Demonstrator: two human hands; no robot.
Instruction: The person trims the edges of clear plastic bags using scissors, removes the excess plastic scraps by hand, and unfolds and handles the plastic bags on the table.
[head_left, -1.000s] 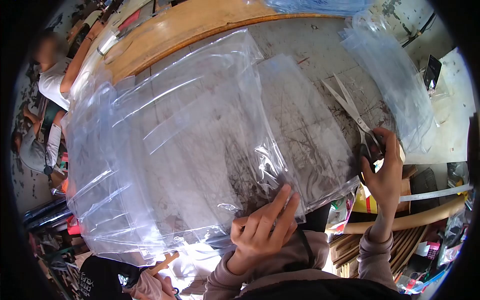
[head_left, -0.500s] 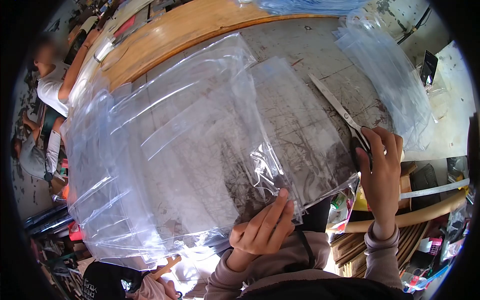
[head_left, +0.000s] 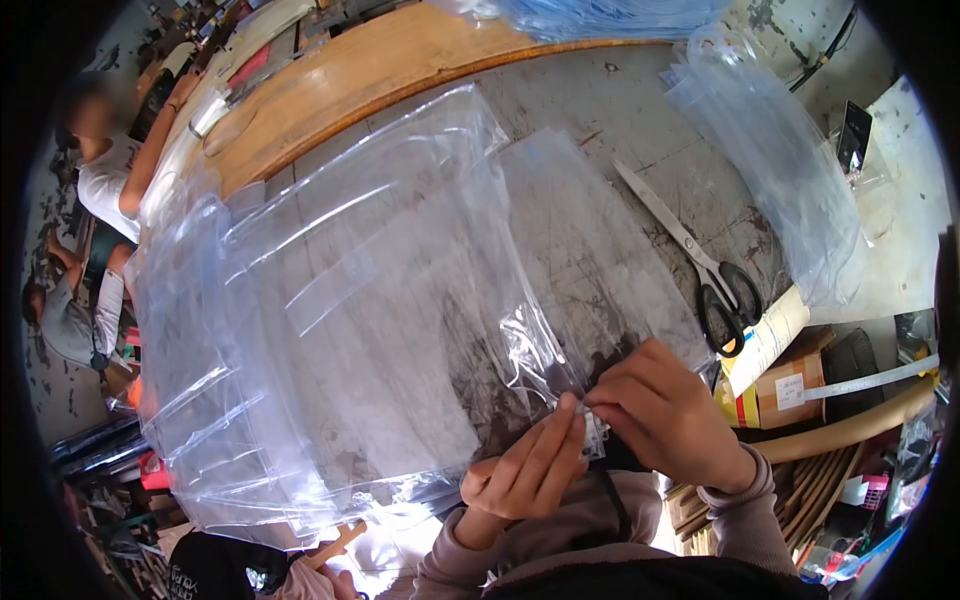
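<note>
Film (head_left: 350, 270), clear and creased, spreads over the left and centre of the frame, its near edge reaching the lower centre. On my feed, the left hand (head_left: 530, 462) lies at lower centre, fingers together and bent at that edge; with its thumb hidden, I cannot tell whether it grips. Just to its right, the right hand (head_left: 660, 415) is closed, thumb and fingertips pinching the film's near right corner. The fingertips of both hands nearly meet there.

A smaller sheet (head_left: 620, 250) lies right of centre, adjoining the film. Scissors (head_left: 689, 243) rest beside it on the grey table (head_left: 570, 90), blades together and directed to the upper left, with neither hand touching them. At upper right I see a bluish pile (head_left: 770, 170) and, near it, a phone (head_left: 854, 135). A wooden board (head_left: 400, 45) crosses the top of the frame. I note a carton (head_left: 812, 372) below the scissors and, at upper left, a person (head_left: 108, 175) in white.
</note>
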